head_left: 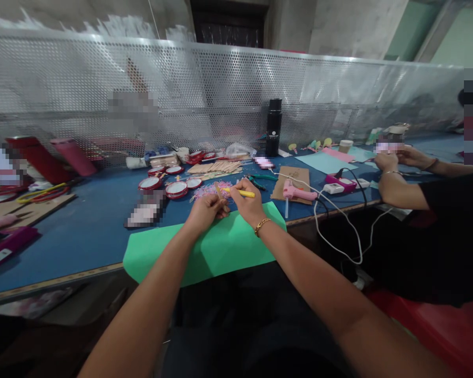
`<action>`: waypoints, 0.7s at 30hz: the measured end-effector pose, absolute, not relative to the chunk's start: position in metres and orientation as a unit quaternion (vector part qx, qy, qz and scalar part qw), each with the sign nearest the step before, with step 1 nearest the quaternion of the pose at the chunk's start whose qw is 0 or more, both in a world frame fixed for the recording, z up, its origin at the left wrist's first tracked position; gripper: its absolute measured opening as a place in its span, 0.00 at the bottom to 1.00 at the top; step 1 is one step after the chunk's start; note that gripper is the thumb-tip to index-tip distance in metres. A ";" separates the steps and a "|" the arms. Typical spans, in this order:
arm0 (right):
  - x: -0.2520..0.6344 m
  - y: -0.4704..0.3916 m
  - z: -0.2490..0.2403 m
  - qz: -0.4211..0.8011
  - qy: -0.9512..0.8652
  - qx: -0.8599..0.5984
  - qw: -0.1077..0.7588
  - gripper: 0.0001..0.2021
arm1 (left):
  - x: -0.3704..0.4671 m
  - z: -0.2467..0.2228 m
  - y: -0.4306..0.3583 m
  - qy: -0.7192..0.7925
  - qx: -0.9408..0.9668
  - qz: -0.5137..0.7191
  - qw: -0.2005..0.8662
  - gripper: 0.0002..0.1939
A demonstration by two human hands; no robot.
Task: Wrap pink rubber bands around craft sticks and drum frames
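Observation:
My left hand point(205, 211) is closed on a small wooden stick point(218, 191), held upright just above the green sheet. In my right hand point(249, 202) is a yellow pen point(243, 193), its tip pointing left at the stick. The green sheet point(220, 249) lies under both hands and hangs over the table's front edge. Behind my hands sits a pile of pink and purple bands point(205, 190). Farther back lie many flat wooden sticks point(215, 167).
Red-rimmed round pieces point(176, 189) and a phone point(145, 209) lie to the left. Pliers point(262, 181), a pink glue gun point(297, 192) on cardboard, cables and a black bottle point(274, 127) stand right. A co-worker's arm point(402, 186) rests farther right.

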State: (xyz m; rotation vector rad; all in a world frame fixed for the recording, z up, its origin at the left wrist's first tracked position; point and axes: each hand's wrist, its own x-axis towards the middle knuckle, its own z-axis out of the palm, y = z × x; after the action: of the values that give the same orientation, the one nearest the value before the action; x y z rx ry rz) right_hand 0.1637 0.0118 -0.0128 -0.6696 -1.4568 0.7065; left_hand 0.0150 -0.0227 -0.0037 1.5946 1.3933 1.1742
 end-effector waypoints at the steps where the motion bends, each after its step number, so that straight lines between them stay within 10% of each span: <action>1: 0.164 0.012 -0.013 0.316 -0.635 -0.292 0.642 0.09 | 0.015 -0.003 -0.023 0.541 0.617 0.452 0.351 0.23; 21: 0.163 0.015 -0.015 0.325 -0.634 -0.293 0.638 0.10 | 0.015 -0.004 -0.022 0.540 0.616 0.453 0.351 0.24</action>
State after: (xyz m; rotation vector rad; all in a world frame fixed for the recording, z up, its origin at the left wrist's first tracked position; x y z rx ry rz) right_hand 0.1629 0.0147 -0.0152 -0.6679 -1.4463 0.7430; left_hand 0.0147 -0.0220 -0.0039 1.5951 1.3985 1.1722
